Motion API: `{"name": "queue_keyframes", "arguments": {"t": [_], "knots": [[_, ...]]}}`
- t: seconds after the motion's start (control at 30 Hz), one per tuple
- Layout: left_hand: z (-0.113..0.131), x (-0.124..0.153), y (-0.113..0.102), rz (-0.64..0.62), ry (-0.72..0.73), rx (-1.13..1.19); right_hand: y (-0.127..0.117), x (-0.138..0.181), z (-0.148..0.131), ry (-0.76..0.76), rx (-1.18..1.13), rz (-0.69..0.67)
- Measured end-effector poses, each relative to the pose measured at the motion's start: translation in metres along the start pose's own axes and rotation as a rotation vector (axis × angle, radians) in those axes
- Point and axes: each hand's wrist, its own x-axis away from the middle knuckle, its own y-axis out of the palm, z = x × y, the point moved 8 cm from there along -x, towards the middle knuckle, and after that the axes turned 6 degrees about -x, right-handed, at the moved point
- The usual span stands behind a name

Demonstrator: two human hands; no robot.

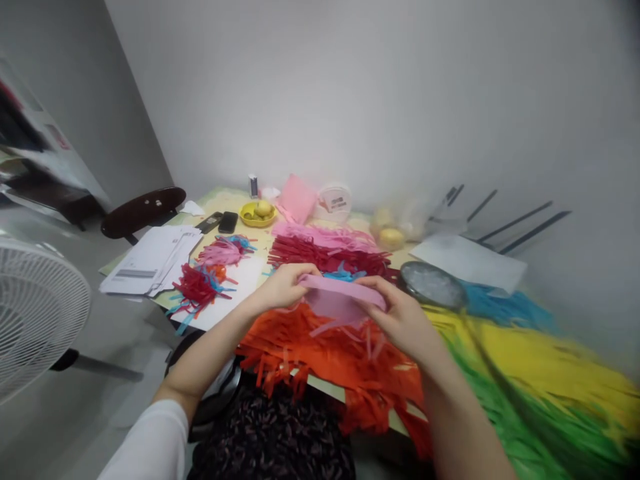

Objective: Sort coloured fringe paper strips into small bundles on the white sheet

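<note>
Between my two hands hangs a piece of pink fringed paper [340, 293], its lower edge cut into loose strips. My left hand [290, 285] pinches its left end, and my right hand [393, 310] grips the right end with the thumb below. Beneath it, orange fringed paper [320, 347] spreads over the table's front edge. Just behind lie dark red fringed paper [325, 257] and a bit of blue paper [345, 272], partly hidden by my hands. Pink fringed paper [330, 237] lies farther back.
Mixed-colour paper tassels [197, 287] and a stack of printed sheets [150, 260] lie left, near a phone [228, 222] and a yellow fruit bowl [257, 215]. Right are a grey round lid [433, 285], yellow paper [525, 353] and green paper [530, 420]. A fan [40, 320] stands left.
</note>
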Motion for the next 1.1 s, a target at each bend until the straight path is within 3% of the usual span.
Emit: {"name": "queue_keyframes", "arguments": {"t": [0.3, 0.43, 0.53, 0.83, 1.0, 1.1], "knots": [[0.021, 0.01, 0.0, -0.107, 0.115, 0.317, -0.009, 0.023, 0.017, 0.205, -0.402, 0.037], [0.028, 0.013, 0.0, -0.146, 0.109, 0.364, -0.015, 0.025, 0.016, 0.166, -0.531, 0.129], [0.034, 0.015, -0.004, -0.132, 0.117, 0.381, -0.014, 0.022, 0.011, 0.141, -0.632, 0.117], [0.03, 0.018, -0.013, -0.172, 0.129, 0.305, -0.012, 0.017, 0.002, 0.148, -0.734, 0.061], [0.049, 0.025, -0.011, -0.37, 0.222, 0.24, -0.015, 0.016, -0.003, 0.113, -0.714, 0.021], [0.051, 0.018, -0.012, -0.337, 0.13, 0.274, -0.013, 0.015, -0.009, 0.086, -0.644, -0.082]]}}
